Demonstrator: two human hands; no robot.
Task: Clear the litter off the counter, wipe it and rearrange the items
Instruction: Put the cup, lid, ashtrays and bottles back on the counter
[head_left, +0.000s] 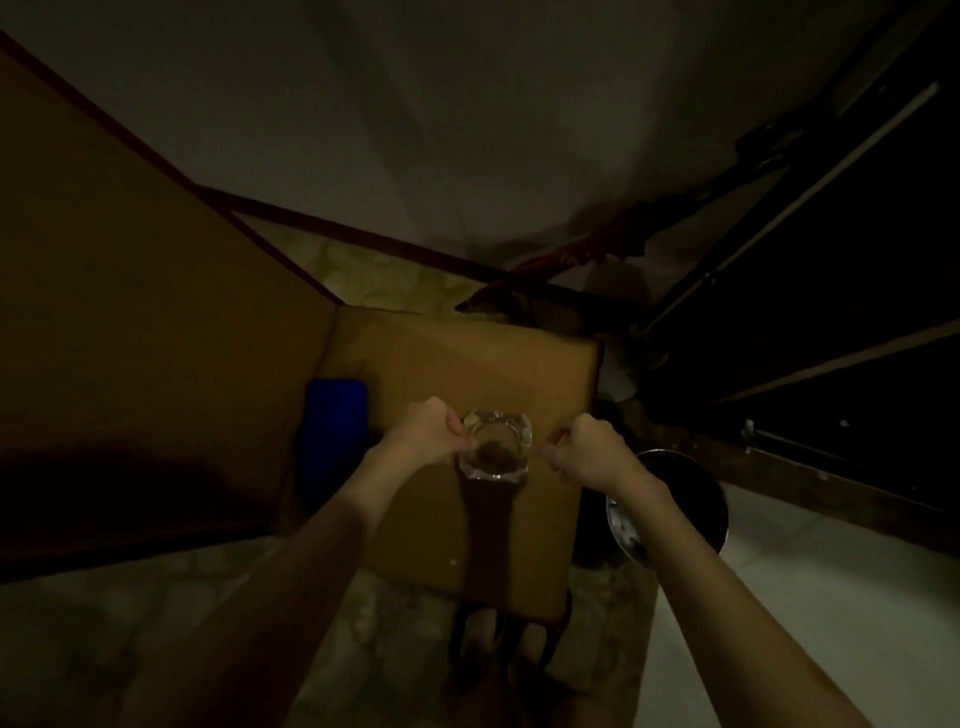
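Ashtray (494, 445) contents murky, dim.

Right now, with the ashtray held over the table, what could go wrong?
1. The left hand grips the glass ashtray by one edge only; it could tip and spill the dark residue onto the table.
2. The bin sits below the table's right edge, so emptying means carrying glass past that edge, where a slip might break it.
3. The right hand seems to pinch something small; dim light makes drops easy to miss.
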